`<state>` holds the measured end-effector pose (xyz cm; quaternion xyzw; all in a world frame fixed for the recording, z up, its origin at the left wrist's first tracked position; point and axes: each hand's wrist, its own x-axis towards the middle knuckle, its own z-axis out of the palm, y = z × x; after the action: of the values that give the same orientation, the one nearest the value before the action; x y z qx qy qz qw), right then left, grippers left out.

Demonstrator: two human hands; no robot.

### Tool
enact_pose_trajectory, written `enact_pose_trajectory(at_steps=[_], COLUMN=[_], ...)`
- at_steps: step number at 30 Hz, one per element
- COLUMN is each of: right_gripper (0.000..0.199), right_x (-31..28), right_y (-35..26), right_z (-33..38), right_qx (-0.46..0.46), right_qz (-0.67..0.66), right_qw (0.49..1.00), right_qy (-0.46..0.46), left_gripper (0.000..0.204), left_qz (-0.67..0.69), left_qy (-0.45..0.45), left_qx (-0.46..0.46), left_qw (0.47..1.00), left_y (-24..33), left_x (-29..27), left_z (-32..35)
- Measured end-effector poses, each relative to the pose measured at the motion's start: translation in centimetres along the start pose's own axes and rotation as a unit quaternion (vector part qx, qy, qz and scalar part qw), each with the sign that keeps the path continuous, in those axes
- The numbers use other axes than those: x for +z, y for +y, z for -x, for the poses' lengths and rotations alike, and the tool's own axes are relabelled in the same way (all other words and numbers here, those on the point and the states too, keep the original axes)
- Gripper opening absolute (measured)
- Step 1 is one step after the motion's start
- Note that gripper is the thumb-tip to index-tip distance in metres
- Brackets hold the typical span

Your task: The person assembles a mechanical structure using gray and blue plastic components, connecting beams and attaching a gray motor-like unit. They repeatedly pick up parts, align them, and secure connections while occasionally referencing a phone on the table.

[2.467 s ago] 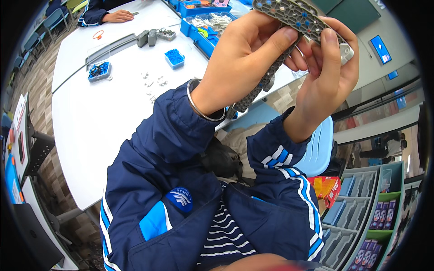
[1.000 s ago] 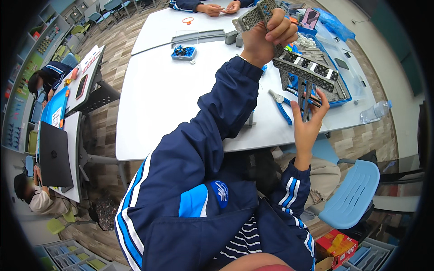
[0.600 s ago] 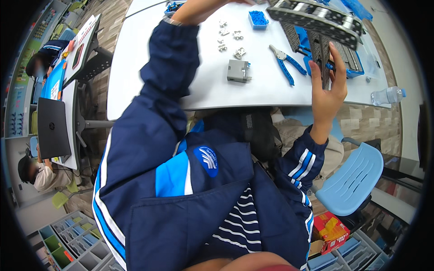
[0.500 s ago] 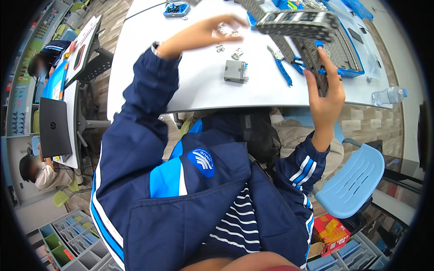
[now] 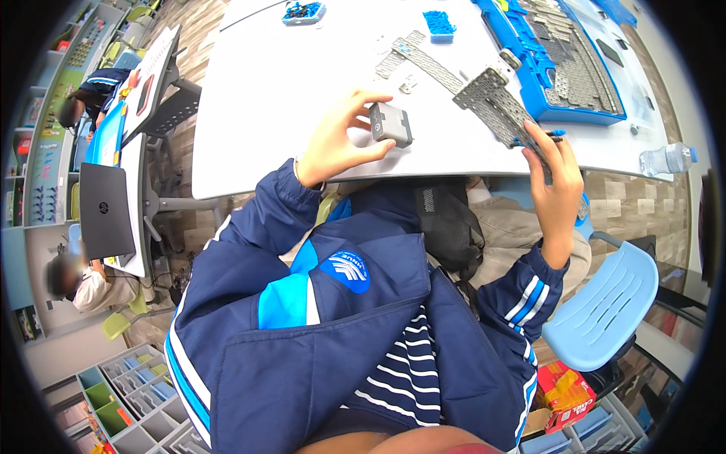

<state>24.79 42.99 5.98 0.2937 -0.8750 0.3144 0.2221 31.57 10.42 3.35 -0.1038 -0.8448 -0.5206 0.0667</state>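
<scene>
The left hand pinches a small grey box between thumb and fingers, just above the near edge of the white table. The right hand is closed around the lower end of a long perforated metal frame, tilted over the table edge. Box and frame are apart, so joining them looks not yet done. Loose metal strips lie beyond, and a blue parts tray sits farther right.

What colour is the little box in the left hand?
Grey; the little box in the left hand shows clearly in the head view.
</scene>
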Motion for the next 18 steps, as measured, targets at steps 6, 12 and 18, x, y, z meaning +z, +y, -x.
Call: enact_pose_trajectory(at_steps=[6,12,18], right_gripper=[0.039,0.042,0.046], right_x=[-0.5,-1.2,-0.7], right_y=[-0.8,-1.8,-1.7], right_z=[1.0,1.7,2.0], right_qx=[0.006,-0.009,-0.027], right_qz=[-0.015,0.001,0.007], right_qw=[1.0,0.999,0.999], right_qy=[-0.018,-0.047,-0.047], left_gripper=[0.061,0.061,0.047], left_qz=[0.423,0.708,0.466], left_qy=[0.029,0.008,0.127], left_qx=[-0.048,-0.092,-0.129], left_qw=[0.904,0.7,0.866], left_y=[0.3,0.4,-0.6], left_x=[-1.2,-2.8,-3.5], left_z=[0.7,1.0,1.6])
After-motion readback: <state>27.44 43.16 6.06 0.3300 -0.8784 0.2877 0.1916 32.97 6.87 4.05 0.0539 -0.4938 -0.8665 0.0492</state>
